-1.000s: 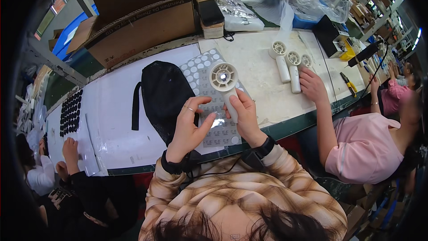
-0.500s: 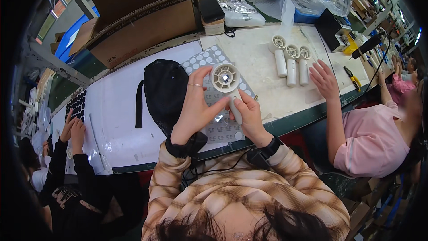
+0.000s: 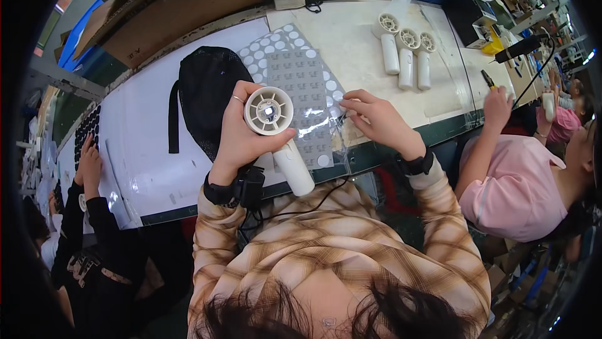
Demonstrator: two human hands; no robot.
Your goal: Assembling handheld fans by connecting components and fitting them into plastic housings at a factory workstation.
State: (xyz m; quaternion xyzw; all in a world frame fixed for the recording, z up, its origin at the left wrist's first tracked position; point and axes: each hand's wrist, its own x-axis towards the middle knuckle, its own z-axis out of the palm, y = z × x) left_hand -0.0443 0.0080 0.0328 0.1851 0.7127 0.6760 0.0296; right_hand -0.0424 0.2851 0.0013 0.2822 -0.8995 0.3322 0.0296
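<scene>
A white handheld fan (image 3: 292,166) is in my left hand (image 3: 233,133), whose thumb and fingers wrap round its round head. The fan's slotted face looks up, and its handle slants down to the right over the table edge. My right hand (image 3: 384,124) holds nothing that I can see. Its fingers are apart, with the tips by the right edge of the sticker sheets. A grey sheet of small printed labels (image 3: 300,97) lies on top of sheets with white round stickers (image 3: 256,57). Left of these, close to my left hand, lies a black mesh bag (image 3: 202,97).
Three similar white fans (image 3: 406,66) lie at the right. Behind them stand a black box (image 3: 465,18) and a black power tool (image 3: 519,48). A large cardboard box (image 3: 182,16) fills the back left. Co-workers sit on both sides, one in a pink shirt (image 3: 511,182).
My right hand has let go of the fan's handle and moved right to the sheets' edge. My left hand has carried the fan left and nearer. The right co-worker's hand has reached the pliers.
</scene>
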